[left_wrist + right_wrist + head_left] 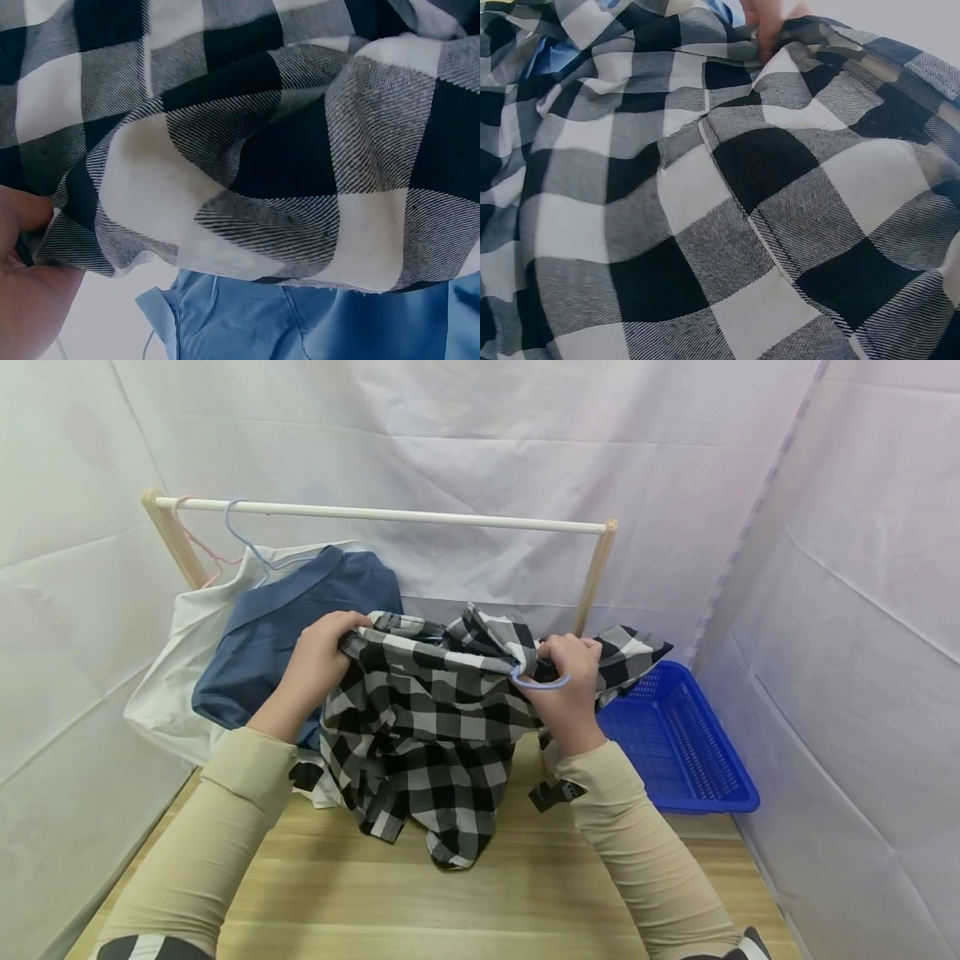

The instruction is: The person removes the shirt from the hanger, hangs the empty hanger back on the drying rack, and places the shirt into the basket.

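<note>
Right now you're holding the checked shirt stretched sideways between both hands: left hand pinching its left edge, right hand gripping cloth and hanger.

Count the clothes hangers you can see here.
3: a pink hanger and a blue hanger hooked on the rail at left, and a third hanger in the right hand inside the checked shirt, mostly hidden.
</note>
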